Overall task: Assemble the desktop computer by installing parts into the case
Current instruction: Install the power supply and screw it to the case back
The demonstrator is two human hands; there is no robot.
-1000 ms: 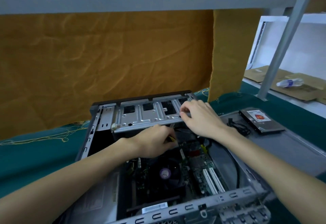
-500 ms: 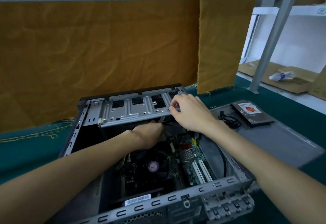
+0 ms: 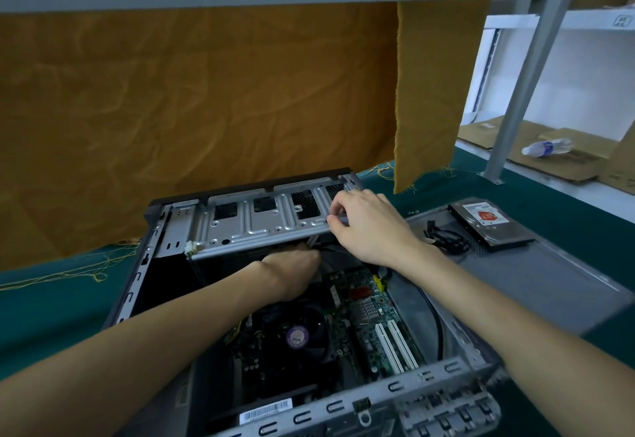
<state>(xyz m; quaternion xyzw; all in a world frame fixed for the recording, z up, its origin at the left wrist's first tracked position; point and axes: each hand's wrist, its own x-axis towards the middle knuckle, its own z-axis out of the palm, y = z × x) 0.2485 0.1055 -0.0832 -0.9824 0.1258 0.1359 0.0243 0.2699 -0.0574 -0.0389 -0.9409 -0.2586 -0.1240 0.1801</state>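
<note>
Hands worked blind under the raised drive cage

Nearest, the case [image 3: 395, 386] lay open on its side, the fan [image 3: 297, 335] and motherboard [image 3: 374, 309] bare. The left hand [image 3: 292, 270] reached under the cage, its fingers hidden, so its grip could not be told. Beyond, the right hand [image 3: 366, 223] pinched the drive cage [image 3: 261, 223] edge; a slip might drop it onto wrist and cables. The hard drive [image 3: 489, 221] waited farther right.
</note>
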